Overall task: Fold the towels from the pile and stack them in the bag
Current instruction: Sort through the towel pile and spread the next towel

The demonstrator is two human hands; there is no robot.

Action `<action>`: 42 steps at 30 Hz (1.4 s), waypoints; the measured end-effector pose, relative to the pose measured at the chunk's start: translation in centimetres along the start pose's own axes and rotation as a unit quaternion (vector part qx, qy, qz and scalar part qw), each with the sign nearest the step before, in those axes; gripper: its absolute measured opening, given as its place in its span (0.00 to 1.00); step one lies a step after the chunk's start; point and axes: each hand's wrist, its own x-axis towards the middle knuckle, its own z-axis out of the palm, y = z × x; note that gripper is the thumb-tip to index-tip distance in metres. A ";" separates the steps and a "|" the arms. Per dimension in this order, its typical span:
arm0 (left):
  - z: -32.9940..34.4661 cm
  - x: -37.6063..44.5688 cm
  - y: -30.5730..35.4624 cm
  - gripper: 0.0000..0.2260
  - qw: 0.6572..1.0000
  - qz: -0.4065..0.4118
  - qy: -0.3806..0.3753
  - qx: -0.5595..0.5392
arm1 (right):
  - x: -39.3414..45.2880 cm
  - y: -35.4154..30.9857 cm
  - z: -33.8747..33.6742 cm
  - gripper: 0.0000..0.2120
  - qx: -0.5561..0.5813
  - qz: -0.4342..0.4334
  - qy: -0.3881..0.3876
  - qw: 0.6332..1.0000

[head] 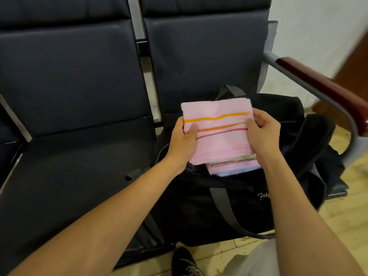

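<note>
pink towel (pixel 221 134), folded to a flat square with three stripes across it, yellow, orange and red, sits between both hands over the open black bag (pixel 209 206). left hand (pixel 184 141) pinches its left edge, thumb on top; right hand (pixel 262 132) clamps the right edge the same way. under it, inside the bag, a stack of folded towels (pixel 235 166) shows at least two layers, one pink and one pale blue. bag rests on one of two dark seats (pixel 69 166)
</note>
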 end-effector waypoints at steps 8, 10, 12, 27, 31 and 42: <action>2.2 2.2 -0.4 0.14 1.000 -0.026 -0.004 0.016 | 1.5 1.0 0.6 0.12 -0.109 -0.069 0.100 0.987; 2.8 2.4 -1.0 0.16 0.998 -0.052 0.002 0.034 | 1.9 1.6 0.6 0.11 -0.141 -0.050 0.115 0.982; 2.9 2.5 -1.6 0.18 0.997 -0.062 0.014 0.052 | 2.2 2.3 0.7 0.11 -0.187 -0.034 0.125 0.974; 4.9 3.2 -3.2 0.25 0.820 0.089 -0.119 0.553 | 0.6 2.6 4.3 0.19 -0.410 -0.190 -0.092 0.887; 6.0 3.2 -3.7 0.25 0.823 0.068 -0.141 0.547 | 1.2 3.4 3.0 0.24 -0.458 -0.142 -0.152 0.864; 4.0 2.0 -2.3 0.26 0.840 0.045 -0.197 0.503 | -0.7 2.9 4.9 0.21 -0.442 -0.157 -0.056 0.881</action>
